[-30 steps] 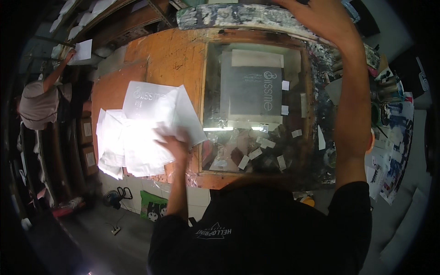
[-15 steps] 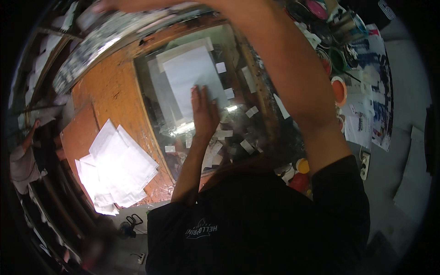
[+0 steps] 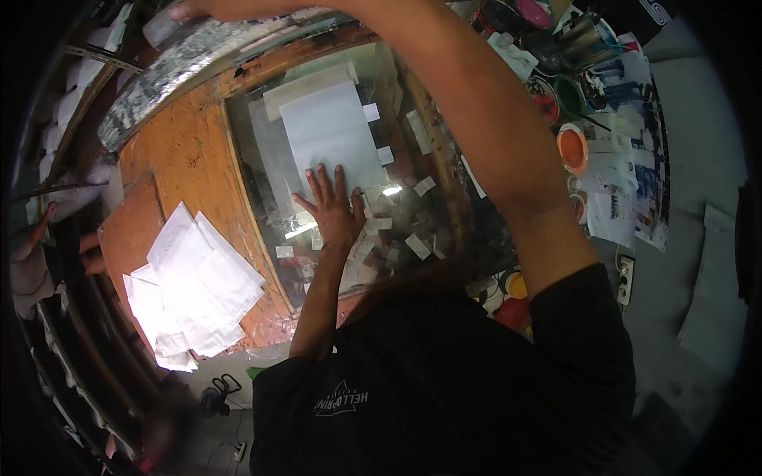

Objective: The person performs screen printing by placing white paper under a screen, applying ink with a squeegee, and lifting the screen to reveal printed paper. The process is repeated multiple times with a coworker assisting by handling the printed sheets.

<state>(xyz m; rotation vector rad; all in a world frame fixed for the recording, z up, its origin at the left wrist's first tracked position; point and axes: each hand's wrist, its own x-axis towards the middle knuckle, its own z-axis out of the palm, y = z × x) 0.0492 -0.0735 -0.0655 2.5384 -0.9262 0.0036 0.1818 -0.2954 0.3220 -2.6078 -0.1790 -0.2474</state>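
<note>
My left hand (image 3: 333, 218) lies with its fingers spread, the fingertips on the lower edge of a white sheet of paper (image 3: 329, 127). The sheet rests on a glass panel (image 3: 274, 238) set in a wooden table, over larger pale sheets (image 3: 274, 170). My right arm reaches across the top of the view to the far left. There my right hand (image 3: 198, 9), partly cut off by the picture's edge, has its fingers closed at a greyish block-like piece (image 3: 163, 30). Beside it runs a long edge speckled with silver and grey (image 3: 159, 83).
A pile of white sheets (image 3: 194, 285) lies on the wooden tabletop (image 3: 186, 174) at the left. Small paper pieces (image 3: 417, 246) are scattered on the glass. Paint tubs, one orange (image 3: 571, 149), crowd the right side. Another person's arm (image 3: 40, 230) shows at the far left.
My left hand has shifted a little left and down and spread its fingers on the sheet. My right arm stays stretched to the far left, and the view has shifted slightly.
</note>
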